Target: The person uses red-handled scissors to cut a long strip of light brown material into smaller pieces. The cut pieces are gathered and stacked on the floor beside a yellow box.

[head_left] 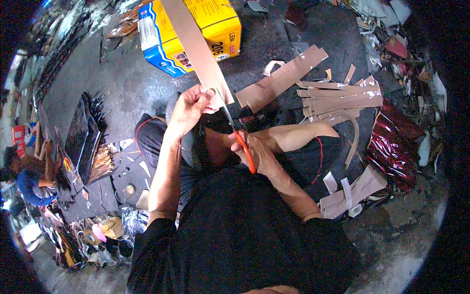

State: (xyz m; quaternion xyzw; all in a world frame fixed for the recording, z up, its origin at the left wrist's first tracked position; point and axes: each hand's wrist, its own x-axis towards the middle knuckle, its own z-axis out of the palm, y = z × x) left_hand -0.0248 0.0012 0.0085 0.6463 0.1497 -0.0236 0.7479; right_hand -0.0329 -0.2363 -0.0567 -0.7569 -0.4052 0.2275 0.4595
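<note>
A long tan strip (193, 44), flat like leather or card, slopes down from the top edge toward me. At its near end, my left hand (191, 109) is closed on it, thumb uppermost, along with a small pale piece between the fingers. My right hand (257, 153) grips a pair of scissors (245, 148) with orange handles. The scissor blades point up and left, and their tips meet the strip's lower end beside my left thumb. How far the blades are parted is hard to make out.
Under the strip stands a yellow and blue box (227, 22). Wider tan pieces (284, 78) and a fan of tan strips (342, 100) lie to the right, near a shiny dark red bundle (394, 142). Another person (36, 176) sits at far left near a black tray-like object (85, 139).
</note>
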